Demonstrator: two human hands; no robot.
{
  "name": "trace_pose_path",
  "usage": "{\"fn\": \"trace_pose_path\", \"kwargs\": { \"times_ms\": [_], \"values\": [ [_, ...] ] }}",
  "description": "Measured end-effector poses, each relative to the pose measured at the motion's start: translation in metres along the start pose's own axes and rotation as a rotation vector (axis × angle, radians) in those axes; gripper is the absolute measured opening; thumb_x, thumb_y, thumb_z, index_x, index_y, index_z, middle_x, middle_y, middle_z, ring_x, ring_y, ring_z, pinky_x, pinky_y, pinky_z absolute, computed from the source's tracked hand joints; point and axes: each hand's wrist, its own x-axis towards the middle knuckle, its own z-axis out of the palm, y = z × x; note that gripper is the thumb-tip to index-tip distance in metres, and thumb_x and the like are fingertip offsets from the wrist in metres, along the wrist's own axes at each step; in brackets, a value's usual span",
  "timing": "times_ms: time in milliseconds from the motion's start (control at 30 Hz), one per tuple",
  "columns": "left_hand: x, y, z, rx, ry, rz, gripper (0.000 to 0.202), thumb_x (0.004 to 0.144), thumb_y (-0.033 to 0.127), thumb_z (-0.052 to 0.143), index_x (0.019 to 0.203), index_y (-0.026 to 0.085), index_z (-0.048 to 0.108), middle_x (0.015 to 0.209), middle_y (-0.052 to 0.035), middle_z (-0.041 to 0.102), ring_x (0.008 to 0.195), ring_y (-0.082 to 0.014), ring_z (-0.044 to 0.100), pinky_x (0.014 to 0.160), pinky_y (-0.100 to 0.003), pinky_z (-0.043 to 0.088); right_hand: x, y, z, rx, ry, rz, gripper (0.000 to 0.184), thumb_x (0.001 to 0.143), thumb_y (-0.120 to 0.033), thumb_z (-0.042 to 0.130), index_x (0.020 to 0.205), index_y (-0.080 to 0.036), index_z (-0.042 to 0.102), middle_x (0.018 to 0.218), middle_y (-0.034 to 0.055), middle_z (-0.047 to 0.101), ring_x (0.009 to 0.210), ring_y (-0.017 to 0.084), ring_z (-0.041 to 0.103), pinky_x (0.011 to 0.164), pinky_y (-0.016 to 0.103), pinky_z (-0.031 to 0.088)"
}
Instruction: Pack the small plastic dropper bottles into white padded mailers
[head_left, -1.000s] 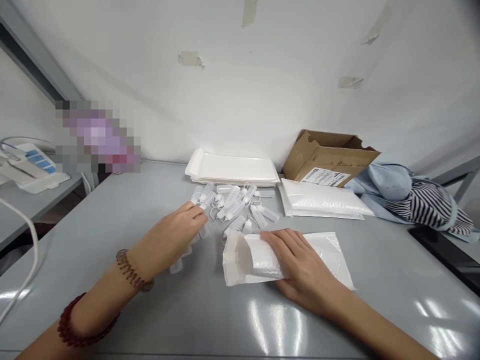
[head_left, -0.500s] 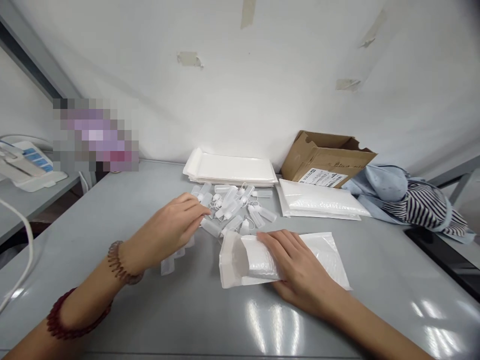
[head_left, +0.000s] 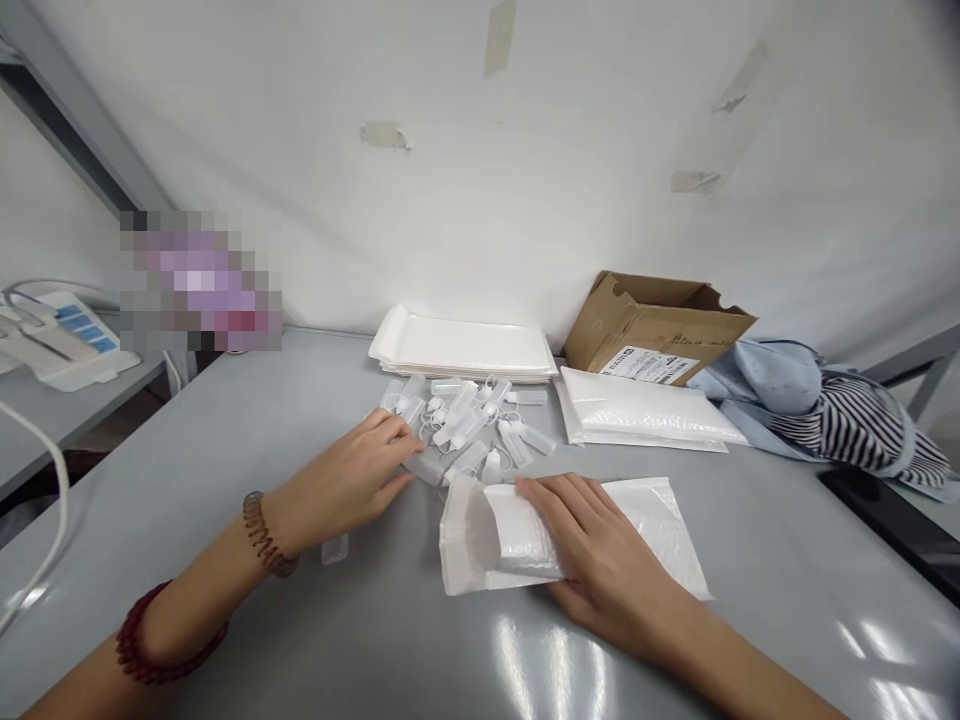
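My right hand (head_left: 596,560) grips a white bubble mailer (head_left: 652,520), fingers over its top and thumb beneath. The mailer's mouth, at its left end, gapes with the flap folded out. My left hand (head_left: 352,480) hovers at the left side of a pile of small translucent plastic squeeze bottles (head_left: 469,425) with white caps on loops. Its thumb is apart from the curled fingers, and the fingertips come close to one bottle (head_left: 426,466); whether they touch it is hard to tell. Another bottle (head_left: 335,549) is partly hidden under this hand.
A stack of flat white mailers (head_left: 469,345) lies against the wall. To its right are filled-looking mailers (head_left: 649,405), an open cardboard box (head_left: 645,330) and striped and blue cloth (head_left: 847,410). A black phone-like object (head_left: 885,520) lies at the right, a white cable (head_left: 60,500) at the left.
My left hand has shifted slightly right and down, its fingers nearer the bottles. The right hand keeps its hold on the mailer. The whole view has tilted a little.
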Motion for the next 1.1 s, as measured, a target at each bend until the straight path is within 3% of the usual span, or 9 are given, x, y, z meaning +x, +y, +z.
{"fn": "trace_pose_path", "kwargs": {
  "times_ms": [233,500,567,667,833,1000,1100],
  "values": [
    [0.001,0.004,-0.006,-0.055,-0.008,-0.034,0.018,0.09,0.023,0.047,0.102,0.016,0.058,0.102,-0.008,0.059,0.103,-0.0244,0.047,0.085,-0.038,0.044,-0.001,-0.001,0.001,-0.014,-0.005,-0.001,0.062,0.065,-0.003,0.046,0.127,-0.01,0.038,0.107,0.0145,0.054,0.095,0.027,0.048,0.08,0.043,0.045],
    [-0.007,0.012,-0.028,-0.25,0.091,-0.214,0.03,0.091,0.044,0.044,0.106,0.02,0.056,0.105,-0.0049,0.063,0.094,-0.0216,0.059,0.071,-0.028,0.048,-0.001,-0.001,0.001,-0.007,0.0,0.001,0.064,0.065,-0.003,0.046,0.127,-0.01,0.037,0.109,0.0142,0.053,0.096,0.027,0.048,0.08,0.044,0.044],
    [-0.009,0.017,-0.037,-0.353,0.088,-0.187,0.029,0.088,0.045,0.049,0.103,0.022,0.058,0.101,-0.0019,0.065,0.091,-0.0192,0.06,0.068,-0.024,0.048,-0.001,-0.001,0.001,0.002,-0.007,0.009,0.064,0.064,-0.003,0.046,0.127,-0.01,0.038,0.109,0.0143,0.053,0.096,0.027,0.047,0.081,0.044,0.044],
    [-0.012,0.027,-0.043,-0.446,-0.008,-0.037,0.019,0.086,0.039,0.056,0.095,0.023,0.061,0.087,0.0026,0.066,0.078,-0.014,0.059,0.069,-0.021,0.046,-0.001,0.0,0.002,0.018,-0.023,0.024,0.064,0.064,-0.003,0.047,0.127,-0.01,0.038,0.11,0.0141,0.052,0.097,0.027,0.046,0.082,0.044,0.043],
    [-0.012,0.043,-0.022,-0.372,-0.089,0.058,0.014,0.083,0.031,0.059,0.092,0.02,0.062,0.078,0.0017,0.066,0.068,-0.0135,0.058,0.064,-0.023,0.044,-0.001,0.0,0.002,0.014,-0.015,0.023,0.062,0.067,-0.003,0.047,0.128,-0.009,0.037,0.111,0.0144,0.052,0.097,0.027,0.046,0.082,0.044,0.043],
    [-0.007,0.054,0.003,-0.214,0.079,0.196,0.02,0.089,0.019,0.048,0.107,0.017,0.056,0.089,-0.0055,0.065,0.082,-0.0192,0.059,0.072,-0.029,0.046,-0.001,-0.001,0.003,-0.004,-0.003,0.011,0.063,0.065,-0.004,0.047,0.127,-0.009,0.038,0.109,0.0148,0.053,0.096,0.028,0.048,0.081,0.044,0.044],
    [-0.007,0.056,0.007,-0.203,0.107,0.274,0.022,0.091,0.015,0.043,0.111,0.016,0.052,0.09,-0.0069,0.064,0.086,-0.0206,0.056,0.073,-0.031,0.047,-0.001,0.0,0.004,0.001,-0.003,0.015,0.063,0.065,-0.004,0.047,0.128,-0.009,0.037,0.109,0.0145,0.053,0.097,0.028,0.048,0.081,0.045,0.044]
  ]
}}
